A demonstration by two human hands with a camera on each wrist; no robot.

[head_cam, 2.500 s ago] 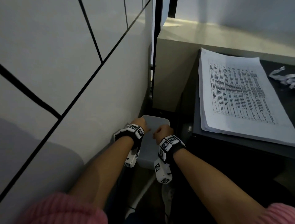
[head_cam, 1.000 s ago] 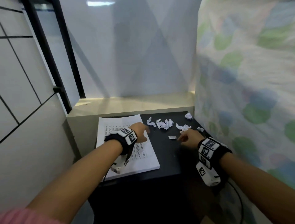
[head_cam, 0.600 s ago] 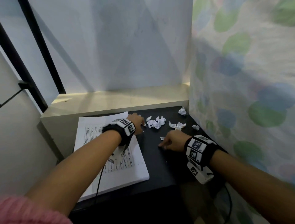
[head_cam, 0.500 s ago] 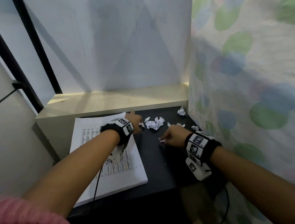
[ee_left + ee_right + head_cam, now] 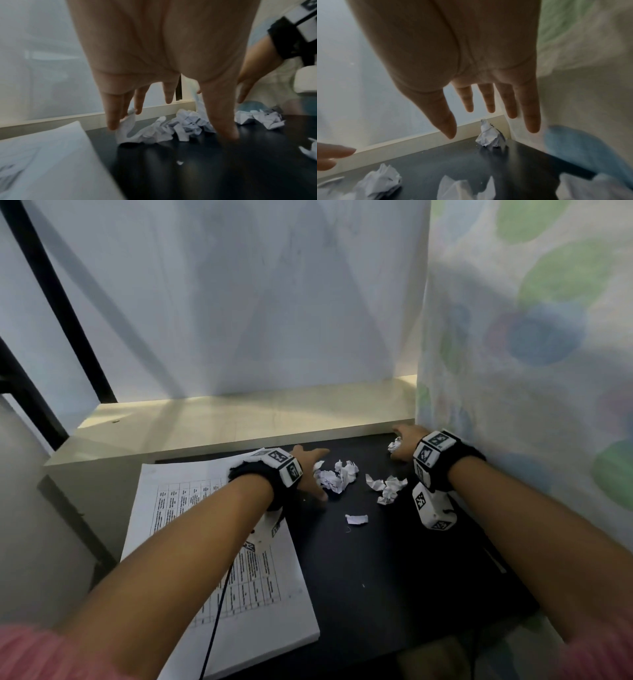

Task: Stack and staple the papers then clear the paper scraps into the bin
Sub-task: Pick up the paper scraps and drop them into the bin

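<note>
On the black surface [image 5: 394,570] a thick stack of printed papers [image 5: 219,559] lies in the lower left of the head view, its top sheet showing a table of text. The paper scraps are scattered in the middle of the frame: a crumpled cluster [image 5: 337,475] just right of the left hand [image 5: 310,470], a second cluster [image 5: 387,487] further right, a small flat scrap [image 5: 357,519] below them, and a lone crumpled ball [image 5: 394,445] up by the pale ledge [image 5: 239,422] at the back.

The left hand's grip is loose and spread (fingers straight, pointing down); in the left wrist view its fingertips [image 5: 112,121] touch the edge of the near cluster and its thumb reaches the surface, with nothing clasped.

The right hand [image 5: 404,441] sits at the right of the head view, next to the patterned curtain [image 5: 531,337]. Its fingers are splayed and straight above the lone ball, which lies in the corner in the right wrist view, and the grip has hold of nothing
</note>
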